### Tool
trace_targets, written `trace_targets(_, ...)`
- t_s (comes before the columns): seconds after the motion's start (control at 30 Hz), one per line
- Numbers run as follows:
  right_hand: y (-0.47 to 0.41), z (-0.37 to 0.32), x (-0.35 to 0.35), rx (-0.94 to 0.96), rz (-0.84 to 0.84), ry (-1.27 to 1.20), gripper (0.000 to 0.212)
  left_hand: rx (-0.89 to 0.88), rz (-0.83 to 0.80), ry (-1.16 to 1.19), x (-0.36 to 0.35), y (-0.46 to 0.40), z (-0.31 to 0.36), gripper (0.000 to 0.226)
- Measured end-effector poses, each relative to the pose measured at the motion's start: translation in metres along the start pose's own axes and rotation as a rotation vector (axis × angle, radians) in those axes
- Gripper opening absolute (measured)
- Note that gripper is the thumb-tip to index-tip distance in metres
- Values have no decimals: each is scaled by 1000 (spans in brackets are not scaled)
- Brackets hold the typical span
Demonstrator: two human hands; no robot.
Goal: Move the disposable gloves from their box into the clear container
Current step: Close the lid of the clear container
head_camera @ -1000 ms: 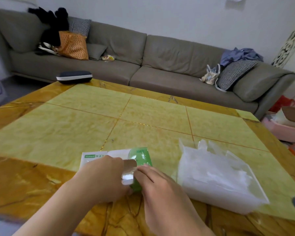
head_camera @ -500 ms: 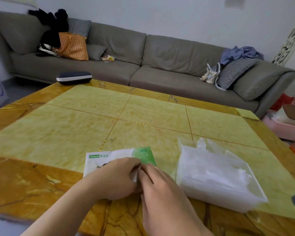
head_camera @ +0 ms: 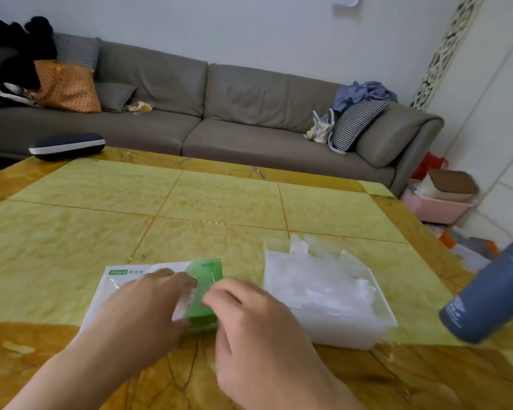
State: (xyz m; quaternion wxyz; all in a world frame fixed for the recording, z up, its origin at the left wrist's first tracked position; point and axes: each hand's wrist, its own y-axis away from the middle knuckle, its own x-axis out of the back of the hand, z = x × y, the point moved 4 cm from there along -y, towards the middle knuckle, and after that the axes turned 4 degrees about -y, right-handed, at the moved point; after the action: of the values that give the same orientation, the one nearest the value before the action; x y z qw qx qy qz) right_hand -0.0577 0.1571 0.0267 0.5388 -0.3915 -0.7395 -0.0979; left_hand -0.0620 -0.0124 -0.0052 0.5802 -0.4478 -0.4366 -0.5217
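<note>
Clear container, desk: largely filled with gloves. Glove box alongside, under left hand; right hand: film seemingly pinched at opening, grip uncertain. Remainder judged small

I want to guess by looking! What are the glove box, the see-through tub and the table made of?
The glove box looks like thin printed cardboard: matte white and green with folded edges. The clear container seems to be hard plastic: see-through walls, straight rim, filmy gloves visible inside. The table looks like polished stone or a glossy imitation: yellow veined pattern with a sheen.
</note>
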Motion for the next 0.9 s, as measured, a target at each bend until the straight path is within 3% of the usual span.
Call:
trace_targets(0.13,13,46,70,-128,411,-26,32,-74,193,107,16,3,24,35)
trace_targets(0.23,30,98,104,-359,548,36,29,-200,318,181,20,3,61,29)
trace_targets(0.37,39,132,98,-564,360,90,37,-384,292,146,1,-7,126,58)
trace_targets(0.5,35,139,83,-531,175,20,53,-438,202,18,-15,-29,177,67)
trace_targets(0.7,44,182,104,-770,398,-98,33,-397,13,-120,-37,-58,193,65)
trace_targets(0.77,43,201,95,-882,352,-162,31,-369,-27,-121,-46,-60,191,64)
trace_targets(0.9,37,224,69,-1015,268,-409,33,-339,74,-77,-51,-60,188,68)
